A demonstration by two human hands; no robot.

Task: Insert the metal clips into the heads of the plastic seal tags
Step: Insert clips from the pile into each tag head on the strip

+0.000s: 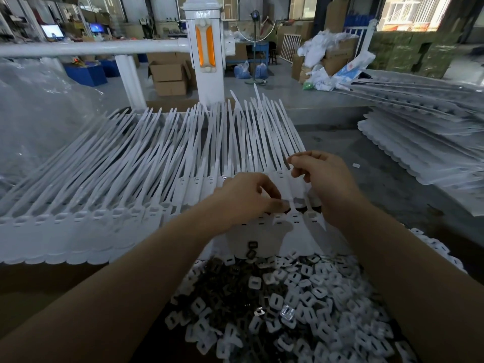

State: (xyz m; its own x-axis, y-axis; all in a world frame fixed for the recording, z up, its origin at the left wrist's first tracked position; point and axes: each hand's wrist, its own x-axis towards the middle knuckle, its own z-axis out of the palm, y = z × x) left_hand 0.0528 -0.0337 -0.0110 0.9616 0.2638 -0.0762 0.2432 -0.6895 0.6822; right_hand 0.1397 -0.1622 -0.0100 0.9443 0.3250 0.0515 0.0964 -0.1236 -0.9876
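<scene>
A person's left hand (246, 197) pinches something small, likely a light, slippery clip, at the tag heads (293, 218) just beyond the pile of clips (288, 305), while the right hand (324, 184) pinches a thin, bendy tag strap (288, 155), best steadied near its stiffer head.

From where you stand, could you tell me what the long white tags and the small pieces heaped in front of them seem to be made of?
Long white tags: likely moulded plastic, matt white, thin and slightly bowed. Pale square pieces: apparently translucent whitish plastic with a slot. Dark pieces: possibly the metal clips, dull dark finish; too small to confirm.
</scene>
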